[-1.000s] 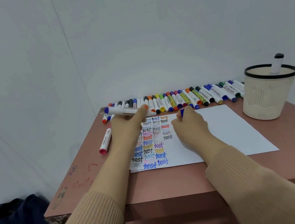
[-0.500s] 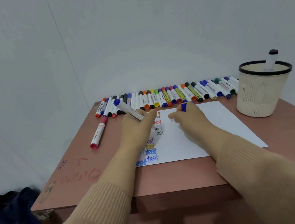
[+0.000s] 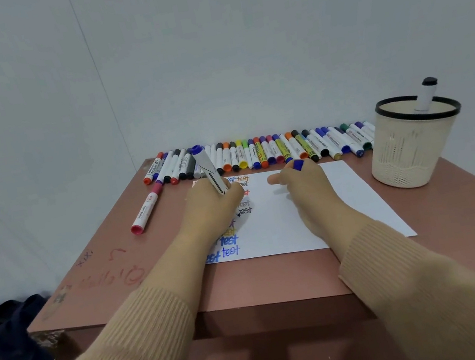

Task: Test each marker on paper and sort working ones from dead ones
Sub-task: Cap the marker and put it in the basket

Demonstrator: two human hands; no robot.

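My left hand grips a white marker with a blue rear end, held upright with its dark tip down on the white paper. The tip touches the sheet beside columns of coloured "test" words. My right hand rests on the paper and pinches the blue cap. A long row of capped markers lies along the wall. One red-capped marker lies apart at the left.
A cream mesh bin with a black rim stands at the right, holding one black-capped marker. The brown table has scribbles near its left edge. A dark bag lies on the floor at the left.
My left hand swung the marker from lying sideways to upright and brought its tip down to the paper. My right hand kept the blue cap and stayed on the sheet.
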